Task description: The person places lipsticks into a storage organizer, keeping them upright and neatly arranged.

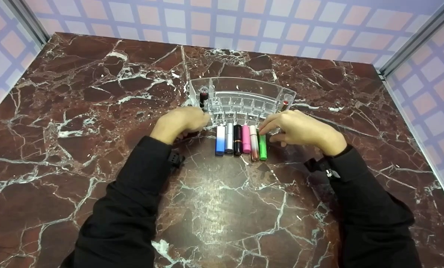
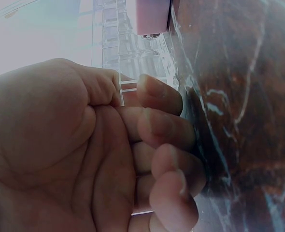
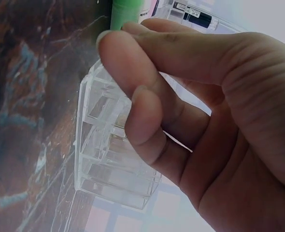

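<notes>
Sleeves (image 1: pixel 117 212) nearest, my right hand (image 1: pixel 300 128), loosely spread, touches the green tube (image 1: pixel 262 149), probably light, best pinched mid-barrel; left hand (image 1: pixel 182 121) unclear

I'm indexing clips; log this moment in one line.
left hand: at clear organizer | right hand: at green tube | tubes: six side by side

The organizer (image 1: pixel 248 85) bars the far side of the lipsticks (image 1: pixel 238 139), the left hand (image 1: pixel 183 121) and right hand (image 1: pixel 302 128) flank them; the near table (image 1: pixel 222 208) offers a way in.
</notes>
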`<act>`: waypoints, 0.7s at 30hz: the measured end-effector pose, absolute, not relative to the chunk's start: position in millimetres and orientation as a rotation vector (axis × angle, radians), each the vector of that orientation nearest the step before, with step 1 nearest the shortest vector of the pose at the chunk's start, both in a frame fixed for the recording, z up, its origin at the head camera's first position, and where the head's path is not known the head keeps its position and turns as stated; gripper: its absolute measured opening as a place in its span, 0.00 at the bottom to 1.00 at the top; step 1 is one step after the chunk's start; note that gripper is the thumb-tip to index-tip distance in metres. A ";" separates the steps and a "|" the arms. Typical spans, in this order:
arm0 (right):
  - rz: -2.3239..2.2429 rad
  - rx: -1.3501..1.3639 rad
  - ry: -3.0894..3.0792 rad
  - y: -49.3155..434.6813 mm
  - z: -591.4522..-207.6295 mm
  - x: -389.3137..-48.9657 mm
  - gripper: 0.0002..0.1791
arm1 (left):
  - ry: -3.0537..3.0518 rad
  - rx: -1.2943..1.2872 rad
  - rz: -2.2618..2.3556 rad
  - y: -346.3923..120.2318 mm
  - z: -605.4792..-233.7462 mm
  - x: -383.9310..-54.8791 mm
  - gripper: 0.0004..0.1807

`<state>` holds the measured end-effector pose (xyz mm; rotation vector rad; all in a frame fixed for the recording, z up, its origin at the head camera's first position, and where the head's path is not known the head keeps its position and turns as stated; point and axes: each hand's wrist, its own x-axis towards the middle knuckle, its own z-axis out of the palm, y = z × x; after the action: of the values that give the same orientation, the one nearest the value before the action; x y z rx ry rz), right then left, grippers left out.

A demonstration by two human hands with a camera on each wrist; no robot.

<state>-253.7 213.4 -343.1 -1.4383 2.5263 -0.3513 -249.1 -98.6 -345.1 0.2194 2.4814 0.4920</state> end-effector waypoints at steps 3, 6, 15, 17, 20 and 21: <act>-0.336 -1.423 2.533 213.7 -342.6 -253.5 0.16 | 2.478 0.207 0.505 -98.7 -345.0 -248.7 0.24; -0.324 -1.427 2.537 214.1 -343.5 -254.3 0.15 | 2.479 0.205 0.507 -98.5 -344.6 -248.1 0.24; -0.336 -1.374 2.513 214.6 -344.1 -254.3 0.12 | 2.478 0.195 0.516 -98.8 -343.8 -247.2 0.24; -0.335 -1.369 2.509 214.8 -344.4 -254.4 0.13 | 2.476 0.194 0.517 -98.9 -343.8 -247.4 0.24; -0.319 -1.381 2.508 215.1 -345.5 -254.7 0.15 | 2.470 0.193 0.521 -98.8 -343.8 -247.6 0.23; -0.312 -1.381 2.509 215.1 -345.6 -254.6 0.16 | 2.469 0.195 0.522 -98.8 -343.9 -247.7 0.23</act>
<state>-254.6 215.1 -345.6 -1.3811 2.5090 -0.3116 -247.7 -98.8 -343.9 0.1948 2.4688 0.5220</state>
